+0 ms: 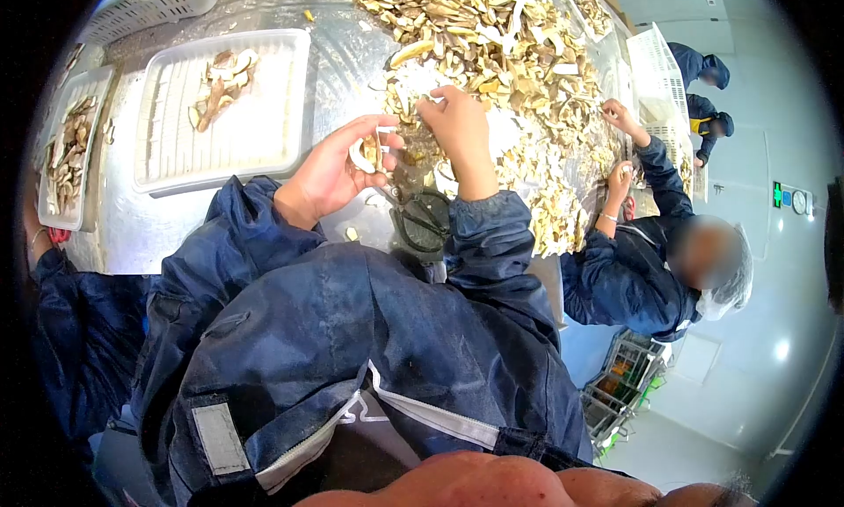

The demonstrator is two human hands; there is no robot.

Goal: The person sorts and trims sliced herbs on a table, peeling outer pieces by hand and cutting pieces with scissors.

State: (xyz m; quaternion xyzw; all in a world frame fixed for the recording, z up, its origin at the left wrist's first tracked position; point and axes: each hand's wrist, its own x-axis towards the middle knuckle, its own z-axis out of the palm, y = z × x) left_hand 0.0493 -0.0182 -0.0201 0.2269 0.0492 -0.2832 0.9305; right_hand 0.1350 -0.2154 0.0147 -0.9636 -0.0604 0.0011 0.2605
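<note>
My left hand [338,169] is curled round a few pale, brown-edged mushroom slices [364,155], held between thumb and fingers above the table edge. At the near edge of a big heap of sliced mushrooms [492,46], my right hand [459,133] is closed with its fingertips bent down. Whatever those fingertips may hold is hidden. Between my wrists lies a pair of black-handled scissors [422,224], close to my jacket. To the left, a white plastic tray [290,112] carries a small group of mushroom slices [221,87].
A narrower tray of slices [69,155] stands at far left, beside another person's sleeve [88,331]. A white basket [149,10] sits at the upper left. On the right, a co-worker's hands [621,116] reach the heap, near white crates [658,76]. Two more people stand farther back.
</note>
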